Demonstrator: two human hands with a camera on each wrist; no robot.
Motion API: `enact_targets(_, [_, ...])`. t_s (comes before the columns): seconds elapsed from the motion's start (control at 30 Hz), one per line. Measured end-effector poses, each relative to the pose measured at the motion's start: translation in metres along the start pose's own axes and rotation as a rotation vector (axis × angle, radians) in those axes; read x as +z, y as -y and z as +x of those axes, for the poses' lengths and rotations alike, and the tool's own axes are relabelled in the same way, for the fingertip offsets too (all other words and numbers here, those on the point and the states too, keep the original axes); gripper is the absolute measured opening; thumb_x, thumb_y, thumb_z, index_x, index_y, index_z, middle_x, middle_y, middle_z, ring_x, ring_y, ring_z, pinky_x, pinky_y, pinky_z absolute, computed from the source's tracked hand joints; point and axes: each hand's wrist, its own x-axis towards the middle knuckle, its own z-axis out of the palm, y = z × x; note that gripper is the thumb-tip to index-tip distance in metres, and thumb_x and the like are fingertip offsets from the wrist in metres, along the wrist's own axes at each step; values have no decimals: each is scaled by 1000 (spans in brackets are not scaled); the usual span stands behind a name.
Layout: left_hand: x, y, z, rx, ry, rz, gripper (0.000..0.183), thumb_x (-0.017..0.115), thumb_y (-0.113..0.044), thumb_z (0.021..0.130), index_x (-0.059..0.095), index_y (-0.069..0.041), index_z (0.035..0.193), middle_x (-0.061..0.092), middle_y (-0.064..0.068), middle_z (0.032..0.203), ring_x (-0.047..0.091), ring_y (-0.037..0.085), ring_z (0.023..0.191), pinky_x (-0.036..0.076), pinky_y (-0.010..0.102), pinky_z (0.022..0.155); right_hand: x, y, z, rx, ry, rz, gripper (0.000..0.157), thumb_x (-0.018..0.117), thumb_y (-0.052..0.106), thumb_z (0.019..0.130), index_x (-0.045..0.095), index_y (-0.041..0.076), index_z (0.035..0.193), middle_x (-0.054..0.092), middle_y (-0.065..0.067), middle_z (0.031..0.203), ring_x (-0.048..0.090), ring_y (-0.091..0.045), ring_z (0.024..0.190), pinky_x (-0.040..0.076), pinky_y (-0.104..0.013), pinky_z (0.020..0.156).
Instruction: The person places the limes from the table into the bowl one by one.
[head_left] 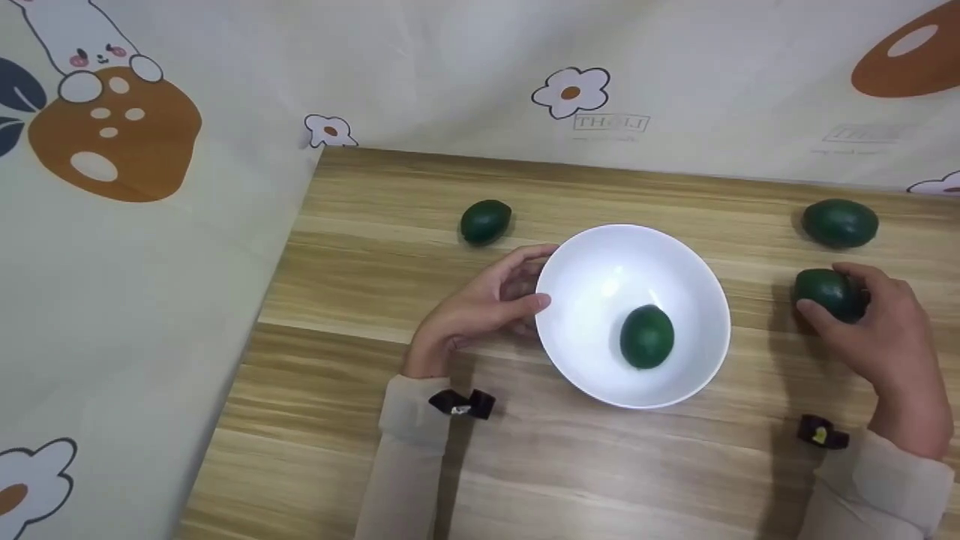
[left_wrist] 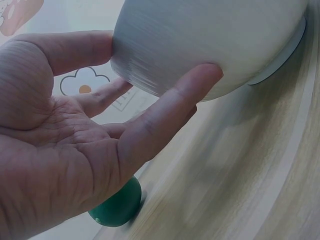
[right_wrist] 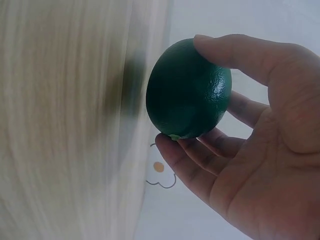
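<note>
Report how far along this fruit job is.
Done, apparently: one green fruit sits in the white bowl, held by the left hand. In progress: the right hand grips a second fruit. Probably remaining: the fruit beyond it and the leftmost fruit on the table.

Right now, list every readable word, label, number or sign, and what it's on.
"LIGHT", probably, mirrored and boxed: sheet, below a flower.
Second boxed word, farther right on the sheet: too faint to read surely.
Small print under both boxes: unreadable.
Black clips at the wrists: tiny marks, unreadable.
Bowl, fruits: no text seen.
</note>
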Motion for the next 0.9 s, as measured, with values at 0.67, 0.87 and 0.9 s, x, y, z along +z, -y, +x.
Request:
enact_targets(0.67, [-1,1,1,-14,-6,17,64,67,-10,103,40,-19,161,51,14,158,60,33,138,64,53,90,7,7,3,7,-7,50,73,68,32,102,39,-5,158,44,-42,150,44,-58,134,38,-78,109])
enact_targets(0.87, [-3,1,1,18,4,59,64,66,-9,103,39,-16,161,50,14,160,58,33,140,64,55,90,9,13,2,-20,-20,81,72,69,32,101,42,-4,156,46,-41,149,45,-58,133,39,-78,108])
enact_targets(0.9, [-3,1,1,21,6,61,64,66,-8,103,39,-16,161,50,14,160,58,33,141,64,55,89,9,14,2,-22,-20,85,72,69,32,101,42,-4,156,46,-41,149,46,-58,133,39,-78,108])
